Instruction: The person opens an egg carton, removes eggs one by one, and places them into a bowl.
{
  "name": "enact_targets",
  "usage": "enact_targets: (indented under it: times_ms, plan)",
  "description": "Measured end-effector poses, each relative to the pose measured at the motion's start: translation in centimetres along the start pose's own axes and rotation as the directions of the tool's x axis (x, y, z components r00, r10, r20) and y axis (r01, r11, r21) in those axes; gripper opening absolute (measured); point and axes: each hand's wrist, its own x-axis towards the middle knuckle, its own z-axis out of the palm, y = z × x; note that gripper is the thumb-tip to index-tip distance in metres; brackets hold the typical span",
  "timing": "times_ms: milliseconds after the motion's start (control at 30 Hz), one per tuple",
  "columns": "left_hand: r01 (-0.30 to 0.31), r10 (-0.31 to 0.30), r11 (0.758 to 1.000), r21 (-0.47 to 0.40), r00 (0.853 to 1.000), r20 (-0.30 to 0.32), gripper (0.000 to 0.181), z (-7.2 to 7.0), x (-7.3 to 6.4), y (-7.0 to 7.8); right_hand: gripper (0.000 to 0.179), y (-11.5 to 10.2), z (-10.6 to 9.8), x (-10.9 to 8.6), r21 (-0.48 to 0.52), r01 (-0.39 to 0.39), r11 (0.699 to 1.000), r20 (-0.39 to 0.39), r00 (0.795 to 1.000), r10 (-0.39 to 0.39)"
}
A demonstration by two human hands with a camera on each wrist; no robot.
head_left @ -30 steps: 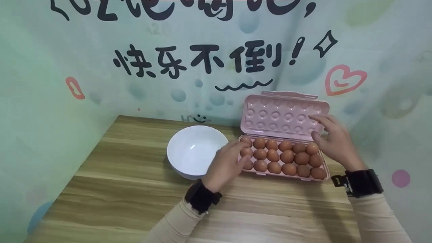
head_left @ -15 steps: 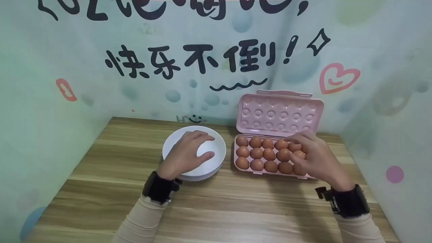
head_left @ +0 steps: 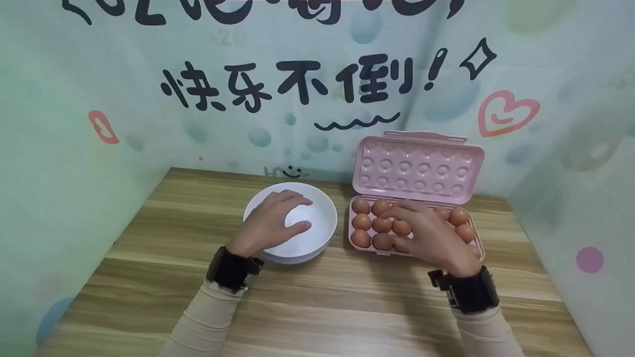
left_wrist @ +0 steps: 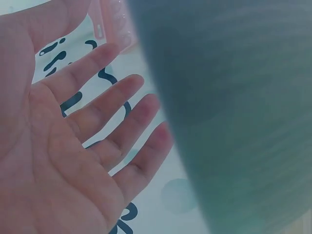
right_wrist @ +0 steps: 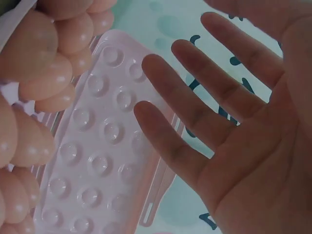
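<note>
A white bowl (head_left: 322, 223) stands on the wooden table. My left hand (head_left: 265, 223) is over its left part, fingers spread and loosely bent, with nothing in the palm; in the left wrist view the bowl's outer side (left_wrist: 234, 117) fills the right part, close to the fingertips. To the right of the bowl lies a pink egg box (head_left: 353, 238), its lid (head_left: 419, 166) raised, with rows of brown eggs (head_left: 361, 222). Over the middle of the eggs is my right hand (head_left: 431, 238), hiding several of them. The right wrist view shows its fingers (right_wrist: 183, 131) extended and the palm bare.
Behind the table (head_left: 307, 317) hangs a pale green printed backdrop (head_left: 238, 144) with black lettering, close to the raised lid. Similar sheets stand along the left and right sides. A narrow strip of tabletop separates bowl and egg box.
My left hand has moved left from the egg box's left end to over the bowl. My right hand has come from beside the lid, leftward and nearer, over the eggs.
</note>
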Motion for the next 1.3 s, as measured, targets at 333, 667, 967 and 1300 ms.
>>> enact_targets:
  times_ms: [333,667,967,1300]
  plan:
    - [-0.015,0.015,1.000,0.016,1.000,-0.024,0.048,0.6,0.0,0.1,0.028,-0.4,4.1,1.4,-0.115,0.051,0.992,0.056,0.997,-0.044]
    - [-0.020,0.020,0.999,0.025,0.999,-0.030,0.050,0.8,-0.1,0.2,0.017,0.4,8.6,1.7,-0.245,0.006,0.969,-0.149,0.988,-0.044]
    - [-0.013,0.013,1.000,0.016,1.000,-0.004,0.048,0.7,0.0,0.5,0.014,0.3,9.4,1.8,-0.227,-0.034,0.973,-0.206,0.979,-0.014]
    - [-0.031,0.031,0.999,0.010,0.999,-0.022,0.047,0.9,0.0,0.5,0.019,0.5,9.2,2.1,-0.234,0.002,0.972,-0.221,0.974,-0.055]
